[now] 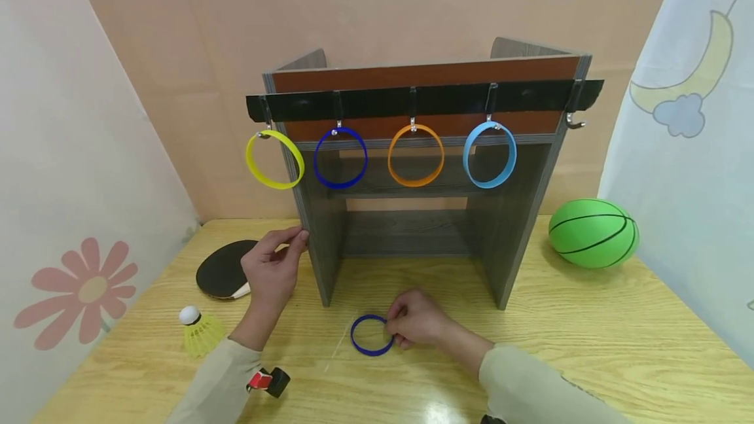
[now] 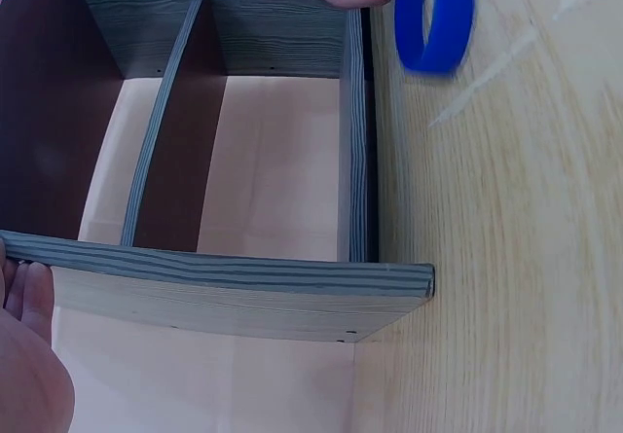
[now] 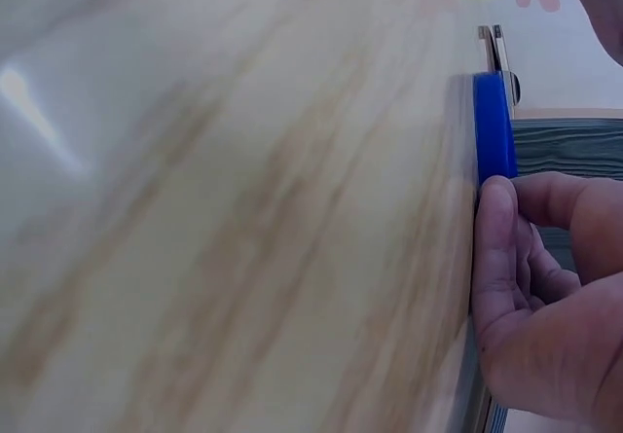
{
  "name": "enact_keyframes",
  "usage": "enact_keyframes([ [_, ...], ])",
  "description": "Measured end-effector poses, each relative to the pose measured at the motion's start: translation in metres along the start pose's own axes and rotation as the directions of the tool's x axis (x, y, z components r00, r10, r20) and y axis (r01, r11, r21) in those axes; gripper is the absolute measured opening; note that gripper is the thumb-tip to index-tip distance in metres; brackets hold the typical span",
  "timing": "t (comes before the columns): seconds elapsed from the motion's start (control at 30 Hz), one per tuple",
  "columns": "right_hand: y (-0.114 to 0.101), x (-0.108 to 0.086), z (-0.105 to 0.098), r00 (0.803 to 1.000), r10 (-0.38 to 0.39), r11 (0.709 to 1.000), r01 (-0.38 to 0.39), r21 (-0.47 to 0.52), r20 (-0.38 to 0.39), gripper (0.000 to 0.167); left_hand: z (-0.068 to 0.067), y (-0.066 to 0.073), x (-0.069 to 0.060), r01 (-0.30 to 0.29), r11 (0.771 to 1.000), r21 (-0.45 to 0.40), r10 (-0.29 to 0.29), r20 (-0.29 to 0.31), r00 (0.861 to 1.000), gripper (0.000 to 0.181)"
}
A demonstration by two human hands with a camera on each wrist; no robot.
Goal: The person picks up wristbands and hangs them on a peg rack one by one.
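Note:
A dark blue ring [image 1: 372, 353] lies at the tabletop in front of a grey wooden shelf unit [image 1: 514, 241]. My right hand [image 1: 418, 319] pinches the ring's right edge between thumb and fingers, as the right wrist view also shows. With its thumb and fingers, my left hand [image 1: 271, 270] holds the front edge of the unit's left side panel [image 2: 224, 272]. Four hooks on a black strip [image 1: 377, 105] across the unit carry a yellow ring [image 1: 250, 159], another dark blue ring [image 1: 337, 185], an orange ring [image 1: 415, 182] and a light blue ring [image 1: 489, 183]. The rightmost hook [image 1: 574, 122] is bare.
On the left of the wooden table [image 1: 589, 339] lie a black table tennis paddle [image 1: 220, 270] and a yellow shuttlecock [image 1: 203, 334]. A green ball [image 1: 593, 233] with black lines sits right of the unit. A peach backdrop [image 1: 412, 5] hangs behind.

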State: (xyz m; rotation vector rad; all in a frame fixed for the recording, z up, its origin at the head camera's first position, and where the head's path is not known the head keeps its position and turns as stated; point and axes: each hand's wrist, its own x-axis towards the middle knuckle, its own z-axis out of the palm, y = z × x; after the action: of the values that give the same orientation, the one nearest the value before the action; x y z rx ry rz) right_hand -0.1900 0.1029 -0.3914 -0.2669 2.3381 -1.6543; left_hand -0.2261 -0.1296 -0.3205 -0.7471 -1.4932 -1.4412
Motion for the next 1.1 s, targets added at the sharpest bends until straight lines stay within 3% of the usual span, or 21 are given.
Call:
enact_keyframes([
  [0.3, 0.003, -0.001, -0.002, 0.999, -0.025, 1.000, 0.025, 0.005, 0.032, 0.005, 0.000, -0.002, 0.000, -0.003, 1.000, -0.004, 0.003, 0.000, 1.000, 0.008],
  [0.47, 0.004, -0.002, -0.003, 0.997, -0.047, 0.999, 0.046, 0.017, 0.058, 0.005, -0.003, -0.016, -0.004, -0.005, 1.000, -0.008, 0.005, -0.010, 1.000, 0.010],
  [0.53, 0.005, -0.004, -0.005, 0.996, -0.050, 0.998, 0.046, 0.044, 0.073, 0.005, -0.004, -0.022, -0.005, -0.005, 1.000, -0.012, 0.005, -0.016, 1.000, 0.010],
  [0.87, 0.010, -0.012, -0.016, 0.988, -0.051, 0.990, 0.030, 0.138, 0.147, 0.008, -0.004, -0.025, -0.008, 0.004, 1.000, -0.021, -0.005, -0.025, 1.000, 0.011],
  [1.1, 0.000, -0.024, -0.032, 0.973, -0.075, 0.964, 0.015, 0.266, 0.216, 0.010, -0.004, -0.025, -0.008, 0.002, 1.000, -0.020, -0.002, -0.028, 1.000, 0.009],
])
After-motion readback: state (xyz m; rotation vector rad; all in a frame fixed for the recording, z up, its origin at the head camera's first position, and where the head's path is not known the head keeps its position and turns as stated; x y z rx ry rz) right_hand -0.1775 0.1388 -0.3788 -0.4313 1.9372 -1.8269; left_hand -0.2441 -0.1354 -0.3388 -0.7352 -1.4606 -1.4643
